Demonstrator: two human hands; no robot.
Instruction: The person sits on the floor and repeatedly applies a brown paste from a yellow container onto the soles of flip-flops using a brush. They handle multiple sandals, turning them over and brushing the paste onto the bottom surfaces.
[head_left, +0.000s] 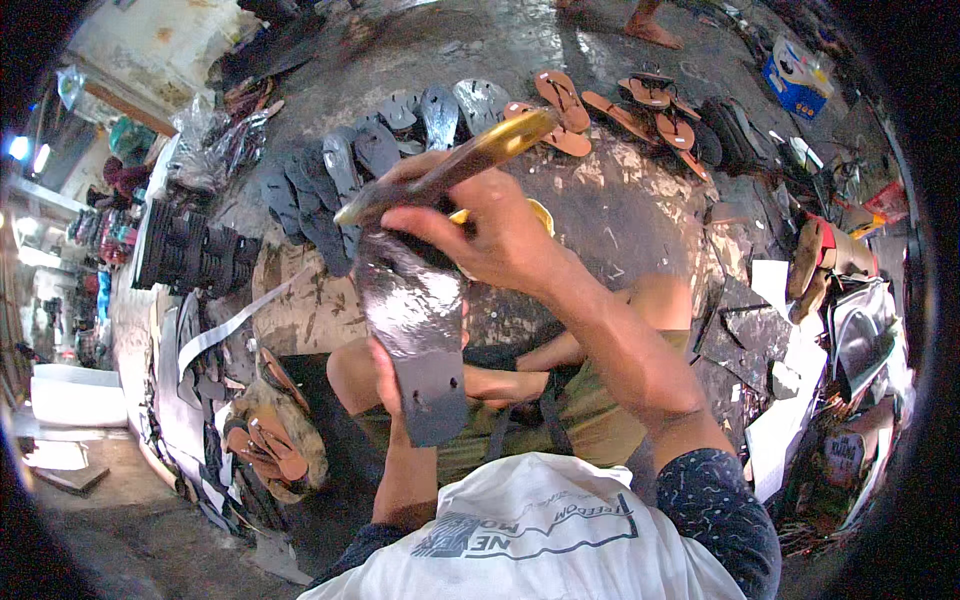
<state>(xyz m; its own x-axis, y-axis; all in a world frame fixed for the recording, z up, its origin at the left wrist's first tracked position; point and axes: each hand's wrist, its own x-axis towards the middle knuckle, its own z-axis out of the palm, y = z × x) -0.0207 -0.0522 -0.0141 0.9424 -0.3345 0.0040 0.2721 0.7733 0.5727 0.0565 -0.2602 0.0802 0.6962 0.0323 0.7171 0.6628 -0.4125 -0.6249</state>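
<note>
Scuffed floor (620,250) spreads around one dark sole (415,330), glossy toward its upper end. One left hand (385,375) curls around the sole's left edge, holding it, its fingers partly hidden beneath. Just above the sole's upper end, one right hand (490,225) is closed around one long tool (480,158) with a yellow end; whether tool and sole touch, I cannot tell. Left of the sole lie at least two brown sandals (282,455). Beyond the sole, dark footwear pieces (375,150) overlap too much to count; farther right of it stands one blue box (797,95).
</note>
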